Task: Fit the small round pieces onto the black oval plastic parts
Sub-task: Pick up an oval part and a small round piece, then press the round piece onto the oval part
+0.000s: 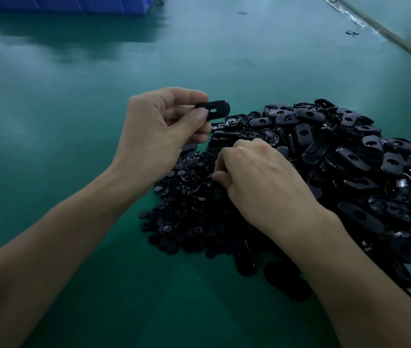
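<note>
Above green table [74, 121], left hand [159, 136] pinches oval part [215, 110] lengthwise rightward.

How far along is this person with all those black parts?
No finished pile is visible. In hand: the left hand holds one oval part with its slot empty, while the right hand reaches into the round pieces. Left: a big heap of ovals on the green table.
</note>
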Tool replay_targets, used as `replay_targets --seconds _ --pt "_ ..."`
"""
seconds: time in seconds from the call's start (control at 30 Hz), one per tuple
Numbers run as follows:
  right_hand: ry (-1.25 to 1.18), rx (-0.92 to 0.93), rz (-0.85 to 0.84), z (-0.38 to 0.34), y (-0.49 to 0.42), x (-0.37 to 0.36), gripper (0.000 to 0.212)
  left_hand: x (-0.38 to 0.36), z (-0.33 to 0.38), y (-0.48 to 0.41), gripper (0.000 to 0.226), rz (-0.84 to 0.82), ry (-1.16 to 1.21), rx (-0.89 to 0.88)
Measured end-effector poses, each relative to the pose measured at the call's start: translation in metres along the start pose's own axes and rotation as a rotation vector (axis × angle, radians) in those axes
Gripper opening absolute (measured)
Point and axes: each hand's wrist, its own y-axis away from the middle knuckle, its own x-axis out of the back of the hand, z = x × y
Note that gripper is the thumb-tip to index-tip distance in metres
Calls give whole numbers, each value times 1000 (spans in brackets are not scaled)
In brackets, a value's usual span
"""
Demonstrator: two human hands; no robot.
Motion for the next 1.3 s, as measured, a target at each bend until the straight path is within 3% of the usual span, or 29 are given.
replay_targets --seconds 0.3,0.57,1.1,1.3 --pt "-71 -50 17 1 -3 1 29 -1 0 -1 18 -4 -9 13" --pt "-121 -45 14 -2 -2 5 16 0 0 -1 18 24 1 8" --pt "-440 -58 246 8 -1 6 8 0 -1 0 17 2 -23 57" --pt "-595 -94 417 11 -4 11 5 -3 2 3 21 -41 -28 59"
